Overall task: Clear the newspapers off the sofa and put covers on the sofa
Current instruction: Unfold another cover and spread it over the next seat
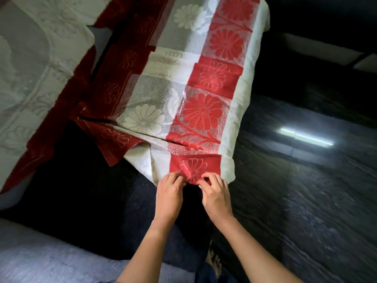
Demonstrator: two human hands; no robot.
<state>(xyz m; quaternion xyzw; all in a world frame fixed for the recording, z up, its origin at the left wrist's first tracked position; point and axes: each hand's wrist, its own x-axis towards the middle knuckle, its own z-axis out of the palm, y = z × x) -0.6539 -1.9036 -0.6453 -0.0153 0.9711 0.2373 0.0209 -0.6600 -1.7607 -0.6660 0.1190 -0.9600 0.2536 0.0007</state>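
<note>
Both hands pinched the near edge of the cover (195,111): the left hand (170,194) on its white part, the right hand (216,196) on the red flowered stripe. The cover lay spread over the sofa (30,252), above a dark floor (306,201).
</note>
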